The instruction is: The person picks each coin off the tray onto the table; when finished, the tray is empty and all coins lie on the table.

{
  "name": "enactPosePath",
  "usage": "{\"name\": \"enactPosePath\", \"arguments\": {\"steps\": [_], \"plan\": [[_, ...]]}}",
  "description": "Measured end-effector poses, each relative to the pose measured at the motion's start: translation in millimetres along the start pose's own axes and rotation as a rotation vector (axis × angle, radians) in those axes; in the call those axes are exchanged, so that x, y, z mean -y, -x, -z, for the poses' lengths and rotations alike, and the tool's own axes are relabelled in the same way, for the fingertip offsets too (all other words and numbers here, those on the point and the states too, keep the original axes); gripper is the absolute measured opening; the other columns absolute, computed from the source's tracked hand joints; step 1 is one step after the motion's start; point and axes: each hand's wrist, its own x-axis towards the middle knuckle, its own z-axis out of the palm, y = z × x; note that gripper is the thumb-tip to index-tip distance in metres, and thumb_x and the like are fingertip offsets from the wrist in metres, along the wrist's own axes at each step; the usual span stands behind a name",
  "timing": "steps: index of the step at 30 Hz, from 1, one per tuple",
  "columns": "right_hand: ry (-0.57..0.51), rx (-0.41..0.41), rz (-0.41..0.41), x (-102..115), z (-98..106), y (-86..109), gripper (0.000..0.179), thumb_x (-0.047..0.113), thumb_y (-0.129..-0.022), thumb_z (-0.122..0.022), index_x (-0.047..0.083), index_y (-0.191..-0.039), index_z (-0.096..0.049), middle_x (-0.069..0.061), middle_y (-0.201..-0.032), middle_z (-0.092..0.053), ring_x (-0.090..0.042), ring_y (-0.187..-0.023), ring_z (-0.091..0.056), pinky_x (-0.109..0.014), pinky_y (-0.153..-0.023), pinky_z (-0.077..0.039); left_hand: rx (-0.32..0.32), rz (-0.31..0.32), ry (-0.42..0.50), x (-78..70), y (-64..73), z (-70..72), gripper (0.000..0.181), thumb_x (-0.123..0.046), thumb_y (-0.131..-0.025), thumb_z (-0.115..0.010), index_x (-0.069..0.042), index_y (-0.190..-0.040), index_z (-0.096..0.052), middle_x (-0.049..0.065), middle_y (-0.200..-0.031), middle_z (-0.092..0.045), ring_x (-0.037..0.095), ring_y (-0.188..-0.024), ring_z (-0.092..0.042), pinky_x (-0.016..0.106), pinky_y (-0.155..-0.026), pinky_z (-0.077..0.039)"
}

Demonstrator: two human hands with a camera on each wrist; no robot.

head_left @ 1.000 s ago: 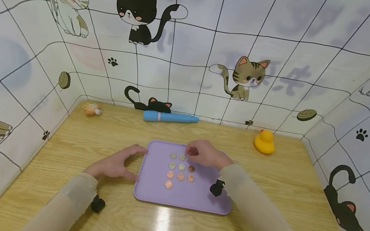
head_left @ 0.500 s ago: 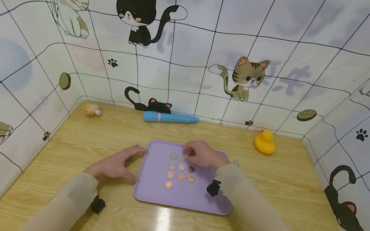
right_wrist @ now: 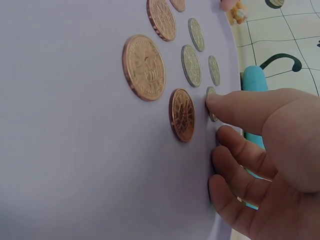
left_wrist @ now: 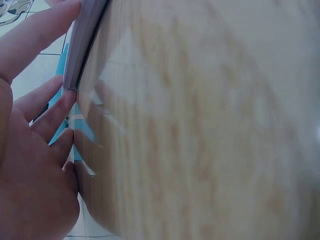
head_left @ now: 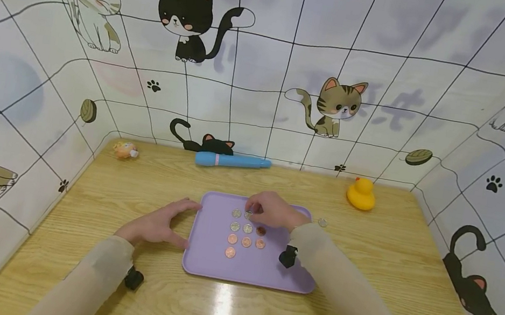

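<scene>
A lilac tray [head_left: 265, 271] lies on the wooden table, holding several silver and copper coins in rows. My left hand [head_left: 154, 223] rests at the tray's left edge, thumb and fingers spread and touching its rim. Over the back row, my right hand [head_left: 274, 211] has its thumb and fingers at a silver coin [head_left: 248, 215]. In the right wrist view the thumb lies on that silver coin [right_wrist: 210, 97], partly covering it, with the other fingers curled close to the tray. A dark copper coin [right_wrist: 182, 115] lies just beside it, untouched.
Right of the tray, a single silver coin [head_left: 323, 222] lies on the table [head_left: 153, 295]. Along the back stand a small orange toy figure [head_left: 125, 150], a blue pen-shaped object [head_left: 232, 161] and a yellow rubber duck [head_left: 361, 194]. Cat-patterned sheets [head_left: 267, 61] enclose the table.
My right hand has moved slightly left, onto the second silver coin of the back row. The loose coin beside the tray has come into view from behind the wrist. The left hand stays put.
</scene>
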Motion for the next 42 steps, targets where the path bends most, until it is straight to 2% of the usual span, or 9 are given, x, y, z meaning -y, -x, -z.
{"name": "enactPosePath", "arguments": {"steps": [10, 15, 29, 42], "plan": [[0.006, 0.009, -0.028, 1.9, -0.2, -0.1, 0.015, 0.008, -0.093, -0.076, 0.015, -0.106, -0.076, 0.001, -0.097, -0.070, -0.015, -0.089, -0.060, -0.033, -0.084, -0.053, -0.007, 0.010, 0.002, 3.4, -0.3, -0.7, 0.097, -0.025, -0.076, -0.095, -0.018, -0.159, -0.044, 0.006, -0.165, -0.035, 0.036, -0.156, -0.022, 0.068, -0.125, -0.011], [0.022, 0.040, -0.046, 5.0, 1.2, -2.6, 0.012, 0.010, -0.094, -0.077, 0.015, -0.104, -0.074, 0.002, -0.095, -0.068, -0.015, -0.088, -0.059, -0.033, -0.083, -0.052, -0.007, 0.019, -0.001, 3.2, 0.6, -0.2, 0.097, -0.026, -0.076, -0.095, -0.019, -0.159, -0.044, 0.007, -0.166, -0.034, 0.037, -0.157, -0.021, 0.069, -0.125, -0.011], [0.069, 0.103, -0.065, 5.7, 3.0, -7.9, 0.008, 0.013, -0.097, -0.076, 0.014, -0.099, -0.069, 0.003, -0.092, -0.064, -0.013, -0.085, -0.055, -0.030, -0.081, -0.050, -0.008, 0.017, -0.001, 3.4, 0.1, -0.5, 0.098, -0.027, -0.077, -0.095, -0.020, -0.160, -0.043, 0.006, -0.167, -0.033, 0.036, -0.157, -0.021, 0.069, -0.125, -0.012], [0.109, 0.114, -0.059, 5.9, 2.9, -8.0, 0.009, 0.015, -0.097, -0.076, 0.013, -0.099, -0.068, 0.003, -0.093, -0.065, -0.012, -0.086, -0.057, -0.030, -0.082, -0.052, -0.007, -0.005, 0.002, 5.6, -1.0, -0.8, 0.098, -0.025, -0.077, -0.095, -0.019, -0.160, -0.043, 0.005, -0.165, -0.035, 0.035, -0.156, -0.022, 0.067, -0.125, -0.012]]}}
